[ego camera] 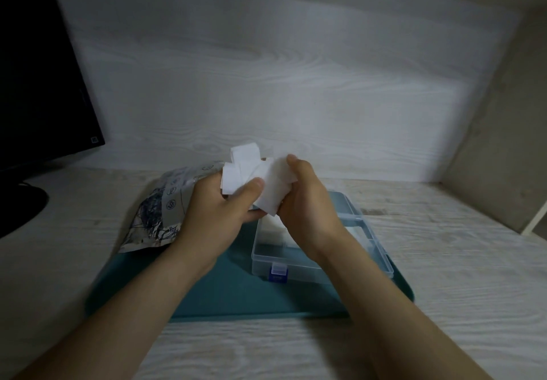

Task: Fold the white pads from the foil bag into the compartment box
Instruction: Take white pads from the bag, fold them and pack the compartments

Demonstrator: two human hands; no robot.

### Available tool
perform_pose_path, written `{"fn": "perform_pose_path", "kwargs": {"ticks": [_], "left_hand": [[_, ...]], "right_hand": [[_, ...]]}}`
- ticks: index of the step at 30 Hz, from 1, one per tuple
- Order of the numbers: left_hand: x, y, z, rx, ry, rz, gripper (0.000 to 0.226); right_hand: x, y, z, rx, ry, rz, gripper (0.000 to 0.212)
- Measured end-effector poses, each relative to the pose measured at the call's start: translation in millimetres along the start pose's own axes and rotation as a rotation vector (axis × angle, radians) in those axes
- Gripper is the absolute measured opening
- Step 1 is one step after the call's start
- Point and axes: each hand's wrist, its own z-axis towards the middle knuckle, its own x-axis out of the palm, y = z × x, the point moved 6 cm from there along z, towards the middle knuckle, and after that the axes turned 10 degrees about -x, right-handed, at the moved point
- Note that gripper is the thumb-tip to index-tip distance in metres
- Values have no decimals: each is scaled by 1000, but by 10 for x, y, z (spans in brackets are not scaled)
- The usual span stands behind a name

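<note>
So the left hand (217, 205) and right hand (307, 202) both pinch a messy fan of white pads (254, 177) mid-frame; loose ones could slip and miss the compartment box (258, 251).

The thin square white pads (251, 178) look like soft, matt, fibrous cloth. At 8 o'clock from them, the crinkled printed foil bag (165, 211) has a dull sheen. At 6 o'clock, the clear rectangular plastic compartment box (299, 257) is smooth and glossy, its small blue plastic latch (278, 273) translucent. The teal rectangular tray (236, 291) beneath looks smooth and matt. The pale table (444, 261) and back panel (266, 69) show matt wood grain.
</note>
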Motion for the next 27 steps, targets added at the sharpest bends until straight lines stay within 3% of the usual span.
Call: {"fn": "perform_pose_path", "kwargs": {"ticks": [6, 9, 15, 20, 23, 27], "left_hand": [[-72, 11, 51, -34, 3, -30, 26], [-143, -15, 67, -37, -23, -8, 22], [-256, -4, 115, -18, -90, 54, 14], [-159, -10, 102, -30, 49, 42, 22], [-104, -12, 99, -21, 142, 64, 27], [-96, 13, 105, -37, 196, 78, 36]], "right_hand": [[8, 81, -43, -93, 0, -333, 40], [7, 169, -33, -230, 20, -408, 38], [-157, 418, -48, -482, -113, -284, 18], [-105, 348, -18, -355, 51, -326, 18], [-137, 261, -8, -348, 29, -486, 22], [-203, 262, 9, -344, -6, -488, 25]]}}
